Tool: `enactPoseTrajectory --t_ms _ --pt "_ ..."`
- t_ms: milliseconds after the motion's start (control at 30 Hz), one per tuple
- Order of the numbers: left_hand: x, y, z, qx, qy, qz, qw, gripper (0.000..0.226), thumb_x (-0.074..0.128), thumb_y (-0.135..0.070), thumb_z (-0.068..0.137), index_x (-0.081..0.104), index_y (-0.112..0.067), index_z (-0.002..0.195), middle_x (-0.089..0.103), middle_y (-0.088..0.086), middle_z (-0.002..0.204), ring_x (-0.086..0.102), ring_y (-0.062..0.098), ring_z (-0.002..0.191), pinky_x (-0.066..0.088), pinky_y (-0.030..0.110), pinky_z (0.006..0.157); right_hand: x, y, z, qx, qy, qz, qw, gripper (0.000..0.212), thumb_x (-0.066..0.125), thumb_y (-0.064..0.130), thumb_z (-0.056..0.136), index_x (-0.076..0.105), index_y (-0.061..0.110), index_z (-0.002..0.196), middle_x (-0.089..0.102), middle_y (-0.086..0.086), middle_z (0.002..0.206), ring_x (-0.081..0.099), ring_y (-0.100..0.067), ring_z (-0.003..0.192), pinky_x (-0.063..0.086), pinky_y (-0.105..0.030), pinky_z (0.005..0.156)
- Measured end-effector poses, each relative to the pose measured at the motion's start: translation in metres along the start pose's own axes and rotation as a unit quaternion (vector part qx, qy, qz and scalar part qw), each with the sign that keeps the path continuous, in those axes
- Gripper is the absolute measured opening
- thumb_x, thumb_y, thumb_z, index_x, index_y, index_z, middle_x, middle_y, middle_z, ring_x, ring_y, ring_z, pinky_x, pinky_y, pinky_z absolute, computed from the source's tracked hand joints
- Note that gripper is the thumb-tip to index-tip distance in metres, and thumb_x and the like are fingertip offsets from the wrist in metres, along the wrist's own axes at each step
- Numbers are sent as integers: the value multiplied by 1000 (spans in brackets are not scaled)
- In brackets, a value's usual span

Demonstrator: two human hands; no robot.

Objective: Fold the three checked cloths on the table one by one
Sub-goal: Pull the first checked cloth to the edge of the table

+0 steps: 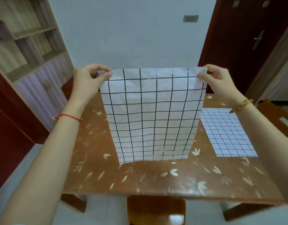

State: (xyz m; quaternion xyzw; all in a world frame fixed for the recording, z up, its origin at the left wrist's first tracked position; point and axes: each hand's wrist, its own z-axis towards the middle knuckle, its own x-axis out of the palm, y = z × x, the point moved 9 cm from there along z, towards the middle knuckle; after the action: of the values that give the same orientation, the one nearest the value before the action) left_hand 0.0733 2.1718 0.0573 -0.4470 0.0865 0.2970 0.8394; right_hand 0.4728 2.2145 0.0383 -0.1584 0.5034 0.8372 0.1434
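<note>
Faces a pale wall, with a shelf unit at the left and a dark red door at the right. Looks down on a brown bench under a leaf-patterned cover, with a wooden stool tucked at its near edge.

Holds the wide-checked cloth upright and spread over the middle of the bench. Cannot tell whether its lower edge touches the cover or hangs just above it. Pinches the top left corner with the left hand, fingers curled against the thumb. Pinches the top right corner with the right hand in the same way. Shows a finer-checked cloth lying flat on the bench to the right, apart from the held one and partly hidden by the right forearm. Shows no third cloth.

Probably stands at the start of a fold on the held cloth.

Risks a skewed fold by lowering one corner ahead of the other, leaving the grid lines out of true. Risks losing a corner too, given so narrow a pinch at the very edge of thin fabric. Risks brushing and rumpling the finer-checked cloth with the right forearm on the way down.
</note>
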Motion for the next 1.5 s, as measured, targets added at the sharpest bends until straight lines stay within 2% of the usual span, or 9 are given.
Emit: enactPoseTrajectory --t_ms 133,233,467,633,767,933,1233,1333,1500 --pt "22 11 3 -22 30 -3 999 10 76 -31 85 76 -25 92 75 3 88 68 25 81 53 37 78 -4 -23 -1 34 4 -49 998 28 62 37 88 67 9 88 61 -33 89 52 -21 75 40 -40 72" --pt "39 33 2 -39 38 21 998 15 77 -41 80 78 -30 90 76 -2 91 68 31 93 54 43 88 -1 -48 -2 68 -2 -86 994 25 62 39 85 70 16 85 67 -13 83 56 -14 74 46 -36 73" --pt "92 97 -14 -130 78 -2 988 12 78 -25 84 79 -21 94 73 -7 86 62 8 82 51 35 71 25 -120 -2 121 -4 -149 981 32 64 36 86 68 6 80 47 -4 62 39 -8 57 33 -24 56" --pt "123 155 -27 -227 74 -38 970 12 77 -25 84 79 -22 95 75 -3 85 65 1 74 53 18 70 57 -173 -6 180 14 -134 974 21 65 29 88 70 18 70 56 6 55 45 1 47 36 -16 55" --pt "150 193 -38 -299 64 -110 946 16 75 -14 86 77 -9 101 76 13 89 74 19 77 60 25 72 80 -211 -6 227 20 -90 969 16 65 24 88 75 18 78 70 1 65 49 3 45 40 -12 52" --pt "171 230 -45 -314 46 -106 942 18 77 -11 82 77 -7 100 76 9 95 72 19 89 58 31 91 100 -255 -7 274 24 -53 960 19 66 33 83 77 19 74 76 8 81 59 -13 55 53 -25 68" --pt "195 286 -82 -413 1 -180 893 24 79 -29 81 79 -6 89 76 10 93 73 22 96 58 31 88 131 -301 -21 315 6 50 948 13 66 16 88 73 8 95 76 -4 95 72 -24 71 56 -26 75" --pt "195 292 -96 -431 -15 -186 883 23 78 -21 83 77 -2 96 75 9 96 72 22 99 56 17 75 138 -309 -29 333 1 95 938 24 60 21 89 71 4 102 75 -9 99 74 -31 80 58 -34 82" --pt "192 300 -112 -439 1 -190 878 26 71 0 86 73 -1 112 74 5 105 72 10 97 57 22 87 146 -310 -41 349 -18 108 931 27 59 31 93 72 8 98 76 -8 95 74 -26 77 59 -30 73"
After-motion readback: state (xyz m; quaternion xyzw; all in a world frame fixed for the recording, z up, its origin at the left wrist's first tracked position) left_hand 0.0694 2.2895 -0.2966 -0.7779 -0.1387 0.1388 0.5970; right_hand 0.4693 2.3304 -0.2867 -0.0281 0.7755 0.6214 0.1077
